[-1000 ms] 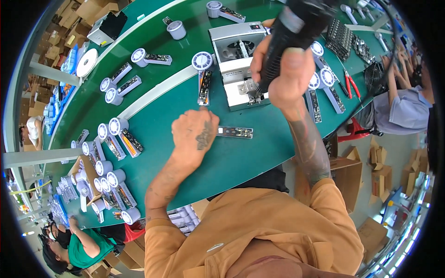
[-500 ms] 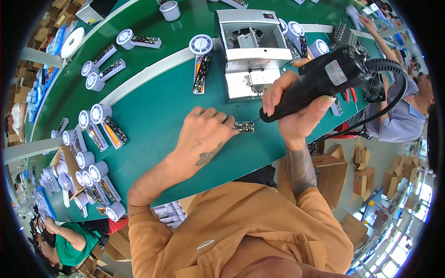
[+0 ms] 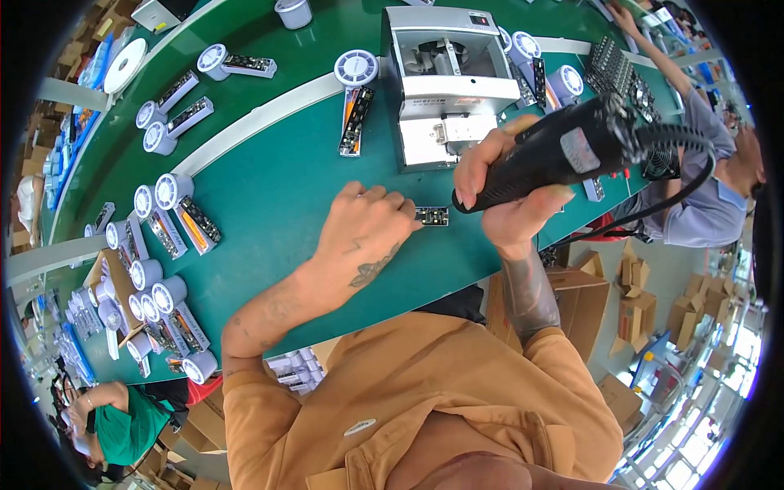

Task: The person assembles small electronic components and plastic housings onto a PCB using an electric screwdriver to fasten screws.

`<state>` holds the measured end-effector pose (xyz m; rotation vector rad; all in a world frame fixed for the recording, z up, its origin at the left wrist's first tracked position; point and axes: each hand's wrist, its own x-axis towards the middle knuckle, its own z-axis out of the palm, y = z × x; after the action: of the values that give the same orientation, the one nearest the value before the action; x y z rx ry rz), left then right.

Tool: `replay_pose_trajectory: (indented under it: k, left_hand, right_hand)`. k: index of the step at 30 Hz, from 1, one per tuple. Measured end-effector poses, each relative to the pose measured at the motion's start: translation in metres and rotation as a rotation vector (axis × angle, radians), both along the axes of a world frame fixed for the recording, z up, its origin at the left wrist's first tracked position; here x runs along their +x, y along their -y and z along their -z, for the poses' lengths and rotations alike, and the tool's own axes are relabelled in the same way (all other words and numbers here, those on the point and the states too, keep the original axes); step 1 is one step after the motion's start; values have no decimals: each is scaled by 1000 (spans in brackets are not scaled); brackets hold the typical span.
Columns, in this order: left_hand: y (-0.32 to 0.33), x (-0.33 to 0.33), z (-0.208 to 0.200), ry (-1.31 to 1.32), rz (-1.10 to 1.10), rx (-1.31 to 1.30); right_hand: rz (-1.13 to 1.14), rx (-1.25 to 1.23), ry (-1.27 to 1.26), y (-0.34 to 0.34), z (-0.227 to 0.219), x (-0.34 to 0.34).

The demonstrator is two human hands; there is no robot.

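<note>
My left hand [image 3: 367, 222] is closed over a small circuit board [image 3: 433, 216] low on the green bench. The board's right end sticks out past the fingertips; the hand covers the rest. In my right hand [image 3: 514, 224] is a black electric screwdriver [image 3: 543, 159], fingers and thumb wrapped round its ribbed body. It slants down to the left, its nose close beside the board's right end. Whether the bit touches the board is too small to tell. Beyond my left hand lies a white handheld fan [image 3: 356, 69] with its handle opened, showing a dark circuit board and an orange part.
A grey metal machine with an open top [image 3: 445, 98] stands just beyond my hands. Several handheld fans [image 3: 173, 191] line the bench's left side, near a cardboard box [image 3: 121, 282]. The screwdriver's cable [image 3: 694, 175] loops right. Co-workers sit right [image 3: 702, 196] and left [image 3: 135, 420].
The screwdriver's rear end has dipped a little and shifted left with my right hand. My left hand keeps its grip on the board. The whole view has shifted slightly.
</note>
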<state>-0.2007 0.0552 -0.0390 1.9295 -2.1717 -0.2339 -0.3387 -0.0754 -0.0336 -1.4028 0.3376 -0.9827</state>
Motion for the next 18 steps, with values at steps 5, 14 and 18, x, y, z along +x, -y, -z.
replay_pose_trajectory:
  k: [5,14,18]
  left_hand:
    - [-3,-1,-1,84,42,-11]
    - [-7,-1,-6,157,12,39]
    - [-6,3,-1,101,-6,0]
  right_hand:
    - [-119,-65,144,-10,11,-8]
    - [-19,-120,479,19,-56,2]
    - [265,-351,23,25,-57,39]
